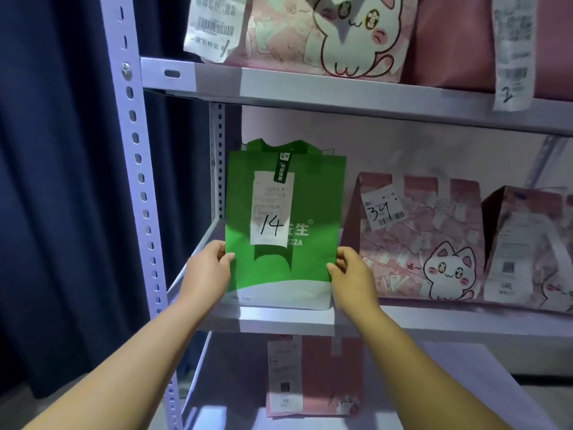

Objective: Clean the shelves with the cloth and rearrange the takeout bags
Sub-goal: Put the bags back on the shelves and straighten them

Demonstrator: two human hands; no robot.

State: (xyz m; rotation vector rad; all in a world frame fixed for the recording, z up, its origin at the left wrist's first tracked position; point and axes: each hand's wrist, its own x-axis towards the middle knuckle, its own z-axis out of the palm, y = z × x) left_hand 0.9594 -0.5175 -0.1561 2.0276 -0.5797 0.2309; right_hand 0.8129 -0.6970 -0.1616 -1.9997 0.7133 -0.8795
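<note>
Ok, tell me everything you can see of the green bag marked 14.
The green bag looks like non-woven fabric, green above, white along the bottom, with white lettering and green handles on top. A white receipt marked 14 hangs down its front. It stands upright at the left end of the middle shelf. The left hand and right hand pinch its side edges.

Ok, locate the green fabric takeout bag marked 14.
Head view, centre: the green fabric takeout bag sits at the left end of the middle metal shelf, gripped by the left hand and right hand, just left of the pink cat-print paper bag.
</note>
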